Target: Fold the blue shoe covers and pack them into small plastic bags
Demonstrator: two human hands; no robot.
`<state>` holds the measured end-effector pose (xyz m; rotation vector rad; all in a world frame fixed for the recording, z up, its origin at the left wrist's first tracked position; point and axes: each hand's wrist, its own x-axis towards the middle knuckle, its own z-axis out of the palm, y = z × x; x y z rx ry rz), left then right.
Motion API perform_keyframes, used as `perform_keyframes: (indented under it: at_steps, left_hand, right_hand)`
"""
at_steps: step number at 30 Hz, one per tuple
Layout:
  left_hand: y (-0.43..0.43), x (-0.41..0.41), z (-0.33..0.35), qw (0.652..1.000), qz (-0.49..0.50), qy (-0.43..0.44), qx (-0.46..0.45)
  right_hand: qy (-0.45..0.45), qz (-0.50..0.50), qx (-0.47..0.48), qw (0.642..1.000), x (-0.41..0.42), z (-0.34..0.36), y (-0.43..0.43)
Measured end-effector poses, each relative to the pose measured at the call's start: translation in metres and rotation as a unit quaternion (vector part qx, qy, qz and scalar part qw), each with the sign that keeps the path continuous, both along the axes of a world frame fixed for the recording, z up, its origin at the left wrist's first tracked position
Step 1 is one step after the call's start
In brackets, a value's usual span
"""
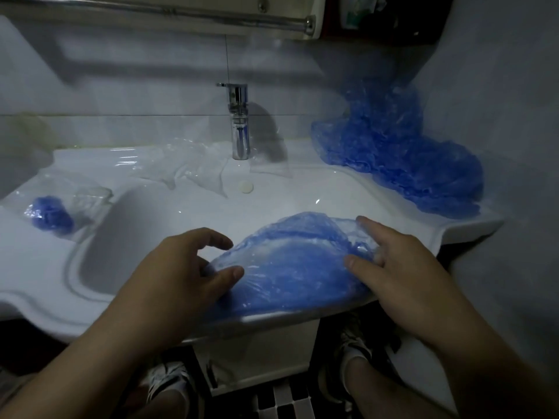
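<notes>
A dim bathroom: a pale tiled wall (121,86) runs behind a white ceramic washbasin (36,267), with a chrome towel rail (181,9) across the top of the view and a chrome faucet (240,125) upright at the back of the bowl. Below the front rim, black-and-white floor tiles (284,397) and a pair of sneakers (169,379) show.

The blue shoe cover (290,267) lies spread on the front rim of the basin, right of centre, between the two hands. It is thin, translucent blue film, crinkled and glossy, stretched into a long, low dome. Its upper edge is gathered into small puckers, and its near edge hangs slightly over the lip of the basin.

The left hand (175,273) grips the cover's left end. Its thumb (233,273) lies on top of the film and its fingers are curled above the edge. The right hand (402,267) holds the right end: the thumb presses onto the film, the index finger reaches along the gathered top edge, and the end of the cover is bunched under the fingers.

A large, loose pile of blue shoe covers (393,158) sits on the back right corner of the basin top and climbs against the wall. Crumpled clear plastic bags (187,167) lie on the ledge left of the faucet, and one flat piece lies just right of its base. On the far left ledge rests a packed bag (51,213), clear film around a small, tight blue bundle, well apart from the hands.
</notes>
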<state>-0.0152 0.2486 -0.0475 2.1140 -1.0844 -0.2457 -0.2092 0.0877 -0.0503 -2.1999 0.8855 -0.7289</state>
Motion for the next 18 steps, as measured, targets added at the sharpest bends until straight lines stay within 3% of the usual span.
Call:
perform_keyframes:
  at_steps: [5, 8, 11, 15, 18]
  left_hand:
    - [0.002, 0.005, -0.002, 0.996, 0.038, -0.06, 0.046]
    - [0.007, 0.007, -0.001, 0.995, 0.043, -0.081, -0.047]
    - [0.002, -0.018, 0.001, 0.973, -0.032, -0.168, -0.155]
    - [-0.019, -0.047, -0.02, 0.977, -0.083, -0.192, -0.026]
    - [-0.024, -0.045, -0.032, 0.956, -0.104, -0.271, 0.032]
  right_hand:
    - [0.07, -0.007, -0.067, 0.995, 0.008, -0.002, 0.005]
    - [0.088, -0.003, -0.068, 0.994, 0.011, -0.002, 0.005]
    - [0.089, 0.006, -0.057, 0.994, 0.011, -0.002, 0.004]
    - [0.077, 0.016, -0.039, 0.996, 0.01, -0.001, 0.004]
    - [0.073, -0.01, -0.023, 0.997, 0.008, 0.002, 0.002]
